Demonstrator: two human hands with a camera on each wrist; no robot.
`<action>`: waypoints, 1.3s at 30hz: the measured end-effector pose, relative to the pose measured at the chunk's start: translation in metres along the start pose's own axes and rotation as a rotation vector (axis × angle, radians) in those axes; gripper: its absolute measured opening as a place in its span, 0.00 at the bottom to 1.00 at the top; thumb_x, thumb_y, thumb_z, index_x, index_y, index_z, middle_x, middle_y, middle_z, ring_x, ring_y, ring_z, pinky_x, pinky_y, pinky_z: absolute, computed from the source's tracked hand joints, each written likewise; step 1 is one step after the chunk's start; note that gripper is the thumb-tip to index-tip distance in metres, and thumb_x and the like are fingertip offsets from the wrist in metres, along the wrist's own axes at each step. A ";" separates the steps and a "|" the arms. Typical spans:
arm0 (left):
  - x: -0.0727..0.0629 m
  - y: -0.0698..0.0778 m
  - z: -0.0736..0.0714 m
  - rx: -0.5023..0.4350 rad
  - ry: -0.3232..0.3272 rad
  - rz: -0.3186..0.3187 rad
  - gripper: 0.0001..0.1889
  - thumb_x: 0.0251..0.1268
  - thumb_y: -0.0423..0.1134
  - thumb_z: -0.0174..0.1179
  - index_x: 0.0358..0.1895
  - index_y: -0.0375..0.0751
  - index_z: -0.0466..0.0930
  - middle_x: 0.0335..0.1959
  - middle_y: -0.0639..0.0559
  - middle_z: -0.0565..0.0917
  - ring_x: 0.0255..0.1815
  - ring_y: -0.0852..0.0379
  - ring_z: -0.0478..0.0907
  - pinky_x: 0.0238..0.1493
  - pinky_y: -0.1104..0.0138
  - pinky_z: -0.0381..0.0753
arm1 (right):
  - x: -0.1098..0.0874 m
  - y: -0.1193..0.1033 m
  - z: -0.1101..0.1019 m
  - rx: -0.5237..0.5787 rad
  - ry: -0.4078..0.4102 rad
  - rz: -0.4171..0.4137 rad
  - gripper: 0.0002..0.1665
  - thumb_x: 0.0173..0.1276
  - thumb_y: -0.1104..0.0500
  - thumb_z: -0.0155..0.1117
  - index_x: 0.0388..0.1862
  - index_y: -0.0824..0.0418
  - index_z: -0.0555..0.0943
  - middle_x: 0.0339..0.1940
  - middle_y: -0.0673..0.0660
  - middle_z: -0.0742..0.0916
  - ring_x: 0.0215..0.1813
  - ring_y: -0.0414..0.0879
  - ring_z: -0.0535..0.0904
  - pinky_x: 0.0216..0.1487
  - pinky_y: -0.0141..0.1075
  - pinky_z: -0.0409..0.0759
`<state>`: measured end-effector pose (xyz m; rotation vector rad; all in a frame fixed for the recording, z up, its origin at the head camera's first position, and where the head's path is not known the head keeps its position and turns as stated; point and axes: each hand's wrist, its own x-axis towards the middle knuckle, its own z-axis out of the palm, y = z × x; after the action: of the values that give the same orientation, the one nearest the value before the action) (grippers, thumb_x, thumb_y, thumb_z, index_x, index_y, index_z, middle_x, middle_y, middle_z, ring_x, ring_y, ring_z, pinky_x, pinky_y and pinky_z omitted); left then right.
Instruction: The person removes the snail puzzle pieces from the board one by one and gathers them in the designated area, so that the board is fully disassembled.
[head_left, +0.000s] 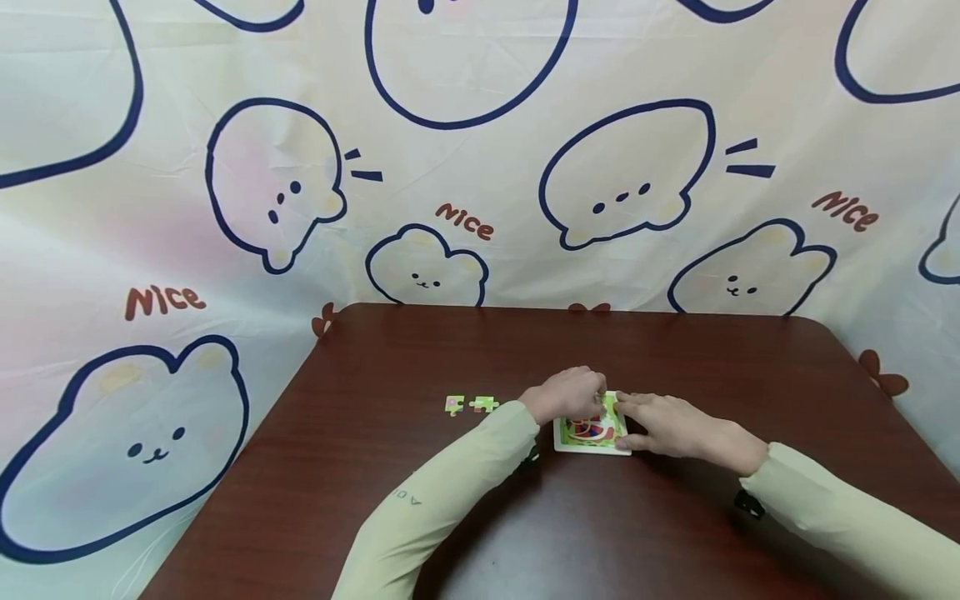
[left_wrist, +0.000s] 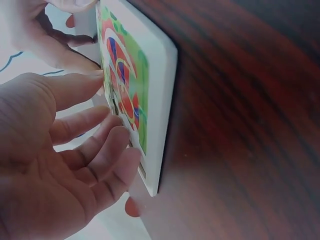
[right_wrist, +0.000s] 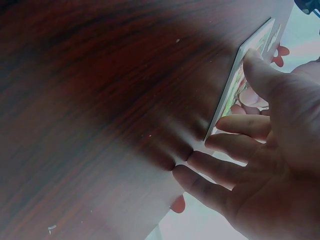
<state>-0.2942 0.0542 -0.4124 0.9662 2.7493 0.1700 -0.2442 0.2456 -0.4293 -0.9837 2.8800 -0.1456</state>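
A small square jigsaw puzzle [head_left: 592,432] with a white frame and a red, blue and green picture lies flat on the table. My left hand [head_left: 570,392] reaches over its far left side; in the left wrist view its thumb and curled fingers pinch at a puzzle piece [left_wrist: 113,100] near the frame's edge, where a dark gap shows. The piece is mostly hidden by the fingers. My right hand [head_left: 667,425] rests at the puzzle's right side, thumb on the near right corner and fairly straight fingers [right_wrist: 240,126] along the edge and table.
Two loose green puzzle pieces lie left of the left hand: one with a pink spot [head_left: 454,405], the other a plain green piece [head_left: 484,404]. The dark brown table [head_left: 360,367] stands against a printed cloth backdrop [head_left: 510,167].
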 end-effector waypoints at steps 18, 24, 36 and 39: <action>0.004 0.006 0.000 -0.016 -0.051 -0.070 0.12 0.69 0.49 0.60 0.48 0.49 0.76 0.47 0.53 0.75 0.40 0.61 0.72 0.38 0.70 0.75 | 0.001 0.000 0.000 0.019 0.012 -0.008 0.32 0.64 0.37 0.65 0.57 0.59 0.79 0.66 0.68 0.77 0.63 0.62 0.78 0.52 0.52 0.80; 0.005 0.007 0.001 -0.019 -0.054 -0.080 0.10 0.69 0.47 0.60 0.46 0.50 0.75 0.50 0.52 0.73 0.40 0.61 0.72 0.38 0.70 0.75 | 0.002 0.001 -0.002 0.039 0.001 -0.013 0.27 0.64 0.37 0.65 0.51 0.55 0.80 0.66 0.69 0.77 0.59 0.61 0.80 0.46 0.50 0.82; 0.005 0.006 0.004 -0.017 -0.012 0.012 0.03 0.68 0.40 0.60 0.41 0.50 0.80 0.44 0.57 0.76 0.43 0.62 0.69 0.39 0.73 0.74 | 0.002 -0.001 -0.005 0.040 -0.009 -0.011 0.26 0.63 0.39 0.67 0.51 0.55 0.81 0.66 0.69 0.77 0.54 0.58 0.83 0.41 0.45 0.81; 0.005 0.006 0.004 -0.019 -0.010 -0.005 0.08 0.67 0.41 0.61 0.47 0.50 0.77 0.46 0.56 0.76 0.43 0.63 0.70 0.41 0.73 0.74 | 0.002 -0.002 -0.005 0.039 -0.007 -0.011 0.26 0.63 0.39 0.67 0.50 0.55 0.81 0.67 0.69 0.77 0.55 0.58 0.83 0.42 0.46 0.81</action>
<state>-0.2932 0.0624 -0.4157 0.9529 2.7354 0.1889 -0.2456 0.2433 -0.4240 -0.9918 2.8544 -0.1984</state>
